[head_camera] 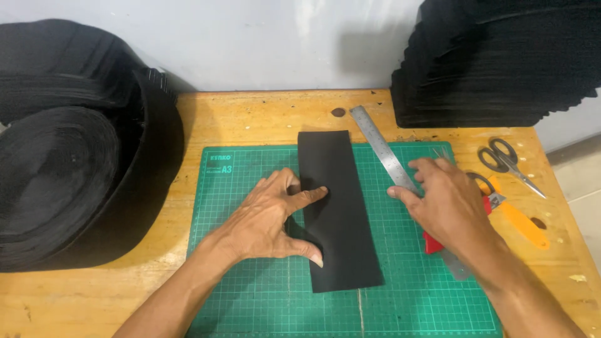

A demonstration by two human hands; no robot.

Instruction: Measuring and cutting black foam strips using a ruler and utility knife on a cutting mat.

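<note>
On the green cutting mat (250, 300), the left hand (272, 219) lies spread, pressing flat the black strip (338, 213) at the mat's middle, while the right hand (447, 203), fingers closed on the steel ruler (382, 150), seems to be positioning it, so next it likely needs squaring against the strip's edge.

A fabric strip (338, 209) lies on the cutting mat (250, 300), a ruler (383, 150) to its right.

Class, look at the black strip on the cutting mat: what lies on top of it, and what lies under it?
On the black strip rest the left hand's index finger and thumb. Under it lies the green cutting mat; the covered part of its grid cannot be seen.
</note>
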